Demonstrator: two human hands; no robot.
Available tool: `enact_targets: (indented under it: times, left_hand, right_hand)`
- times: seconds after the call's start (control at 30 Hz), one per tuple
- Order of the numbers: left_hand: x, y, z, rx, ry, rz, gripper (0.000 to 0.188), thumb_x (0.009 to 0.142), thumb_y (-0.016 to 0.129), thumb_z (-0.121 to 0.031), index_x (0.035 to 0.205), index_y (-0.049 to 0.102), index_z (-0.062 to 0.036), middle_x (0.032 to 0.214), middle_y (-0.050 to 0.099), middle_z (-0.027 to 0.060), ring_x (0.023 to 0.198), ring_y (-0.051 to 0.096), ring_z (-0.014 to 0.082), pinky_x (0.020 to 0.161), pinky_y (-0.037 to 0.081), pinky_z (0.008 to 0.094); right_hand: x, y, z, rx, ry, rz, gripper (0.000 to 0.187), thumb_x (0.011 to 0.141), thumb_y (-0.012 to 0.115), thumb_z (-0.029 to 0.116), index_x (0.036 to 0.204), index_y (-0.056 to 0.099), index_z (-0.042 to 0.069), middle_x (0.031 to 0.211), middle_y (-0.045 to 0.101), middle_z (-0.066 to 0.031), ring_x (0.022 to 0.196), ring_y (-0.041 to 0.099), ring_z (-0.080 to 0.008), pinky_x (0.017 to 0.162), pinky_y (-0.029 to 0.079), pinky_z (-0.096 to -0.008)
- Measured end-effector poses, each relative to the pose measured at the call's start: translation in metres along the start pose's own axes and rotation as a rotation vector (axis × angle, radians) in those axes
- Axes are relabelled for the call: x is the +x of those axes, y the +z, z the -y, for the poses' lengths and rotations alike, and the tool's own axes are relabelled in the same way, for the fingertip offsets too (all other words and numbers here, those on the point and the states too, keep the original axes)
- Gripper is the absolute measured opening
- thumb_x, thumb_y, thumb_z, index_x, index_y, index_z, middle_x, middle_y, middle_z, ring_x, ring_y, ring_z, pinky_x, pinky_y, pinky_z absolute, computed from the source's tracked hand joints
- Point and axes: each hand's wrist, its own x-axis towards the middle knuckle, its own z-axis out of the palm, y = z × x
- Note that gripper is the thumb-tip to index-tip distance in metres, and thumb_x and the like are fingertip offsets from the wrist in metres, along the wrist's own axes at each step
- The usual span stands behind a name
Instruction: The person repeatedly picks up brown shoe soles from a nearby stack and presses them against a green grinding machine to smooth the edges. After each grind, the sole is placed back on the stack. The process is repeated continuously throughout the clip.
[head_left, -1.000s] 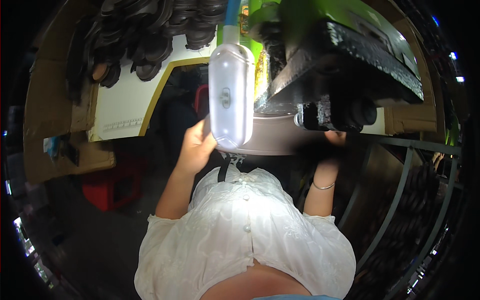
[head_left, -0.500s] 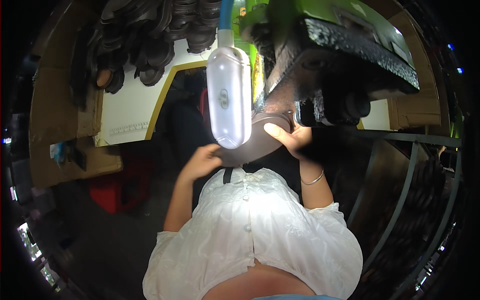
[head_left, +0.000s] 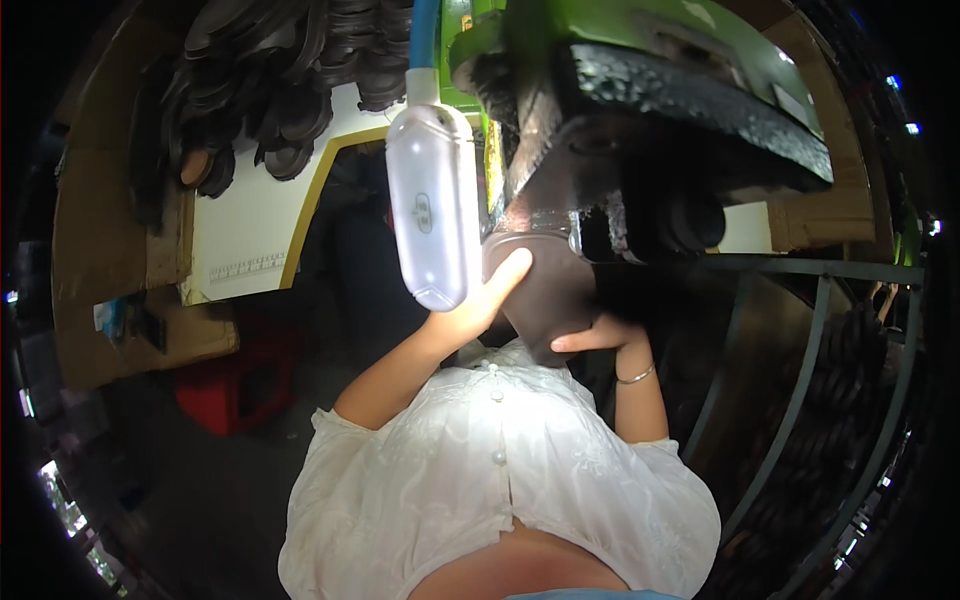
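Brown flat piece [head_left: 555,290] in front of you, its far end up against the green and black machine [head_left: 690,115], its narrower near end close to your white shirt [head_left: 500,460]. Your left hand [head_left: 472,312] grips its left edge, thumb laid on top, other fingers hidden below. Your right hand [head_left: 607,334] pinches the near right edge, thumb showing; remaining fingers lost in shadow. Pale lamp [head_left: 436,215] hangs from a blue stalk, just above your left hand in view. Left: white tabletop [head_left: 245,235] with yellow edge, dark soles [head_left: 290,110] heaped along its far side. Red stool [head_left: 215,395] lower left.
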Motion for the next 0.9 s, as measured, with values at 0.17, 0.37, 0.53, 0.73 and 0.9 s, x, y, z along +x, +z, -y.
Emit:
enact_targets:
  times: [0.17, 0.37, 0.53, 0.73, 0.9]
  left_hand:
    - [-0.017, -0.034, 0.016, 0.094, -0.150, -0.007, 0.018, 0.081, 0.054, -0.007, 0.097, 0.058, 0.0025, 0.088, 0.060, 0.0050, 0.079, 0.055, 0.0098, 0.072, 0.045, 0.0241]
    - [-0.033, -0.060, 0.031, -0.081, -0.111, 0.016, 0.032, 0.083, 0.050, -0.010, 0.112, 0.047, 0.0028, 0.102, 0.056, 0.0078, 0.092, 0.052, 0.0131, 0.085, 0.040, 0.0262]
    - [-0.045, -0.090, 0.019, -0.266, -0.232, -0.148, 0.031, 0.082, 0.046, -0.008, 0.110, 0.047, 0.0053, 0.103, 0.055, 0.0078, 0.093, 0.053, 0.0108, 0.082, 0.042, 0.0253]
    - [-0.055, -0.121, 0.029, -0.204, -0.328, -0.270, 0.041, 0.075, 0.041, -0.007, 0.113, 0.046, 0.0062, 0.104, 0.056, 0.0109, 0.095, 0.054, 0.0156, 0.085, 0.040, 0.0261]
    - [-0.060, -0.125, 0.079, 0.108, -0.428, 0.063, 0.039, 0.069, 0.047, -0.004, 0.106, 0.052, 0.0056, 0.092, 0.060, 0.0064, 0.080, 0.056, 0.0134, 0.073, 0.044, 0.0253]
  right_hand:
    - [-0.037, -0.040, -0.061, 0.670, -0.160, -0.397, 0.041, 0.056, 0.065, 0.002, 0.096, 0.057, -0.001, 0.090, 0.062, -0.0099, 0.081, 0.060, -0.0184, 0.076, 0.048, -0.0273]
    - [0.010, -0.039, -0.006, 0.799, -0.421, -0.703, 0.030, 0.076, 0.057, 0.006, 0.104, 0.054, -0.002, 0.096, 0.061, -0.0143, 0.085, 0.060, -0.0209, 0.078, 0.048, -0.0304]
    - [0.050, 0.011, 0.040, 0.694, -0.533, -0.700, 0.035, 0.071, 0.051, 0.016, 0.098, 0.053, -0.005, 0.090, 0.060, -0.0130, 0.079, 0.058, -0.0193, 0.073, 0.046, -0.0274]
    - [0.068, 0.052, 0.049, 0.456, -0.535, -0.618, 0.031, 0.071, 0.054, 0.013, 0.098, 0.051, -0.004, 0.088, 0.055, -0.0064, 0.077, 0.052, -0.0117, 0.072, 0.042, -0.0234]
    - [0.067, 0.047, 0.076, 0.338, -0.415, -0.409, 0.040, 0.069, 0.059, 0.000, 0.107, 0.046, -0.002, 0.093, 0.055, -0.0043, 0.082, 0.053, -0.0098, 0.074, 0.043, -0.0224]
